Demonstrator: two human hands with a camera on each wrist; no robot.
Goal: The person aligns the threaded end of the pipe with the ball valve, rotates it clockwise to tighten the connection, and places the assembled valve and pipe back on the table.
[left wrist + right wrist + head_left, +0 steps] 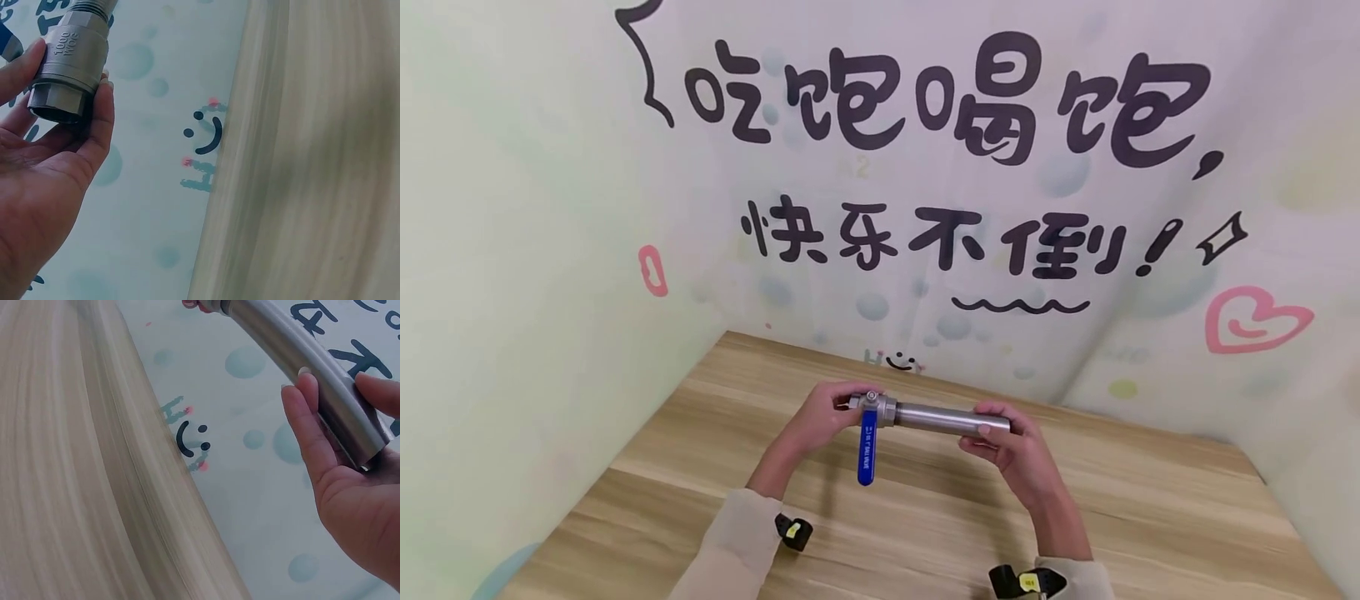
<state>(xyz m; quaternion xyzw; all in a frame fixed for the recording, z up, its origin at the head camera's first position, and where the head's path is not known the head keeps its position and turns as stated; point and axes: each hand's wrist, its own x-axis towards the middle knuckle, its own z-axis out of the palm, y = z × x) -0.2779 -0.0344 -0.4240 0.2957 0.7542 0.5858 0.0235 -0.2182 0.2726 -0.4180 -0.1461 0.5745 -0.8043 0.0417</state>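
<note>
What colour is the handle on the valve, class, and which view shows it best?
The handle is blue with pale lettering; the head view shows it best.

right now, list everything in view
ball valve: 1, silver, held above the tabletop
valve handle: 1, blue, on the valve
pipe: 1, silver, joined to the valve
tabletop: 1, light brown, foreground
backdrop: 1, pale, behind the tabletop
lettering: two rows, black, backdrop
bubble prints: several, teal, backdrop
heart: 1, pink, right of lettering
loop mark: 1, pink, left of lettering
smiley: 1, black, low on backdrop
sleeves: 2, beige, bottom edge
wrist cameras: 2, black, one per sleeve
left hand: 1, bare, gripping the valve
right hand: 1, bare, gripping the pipe
</note>
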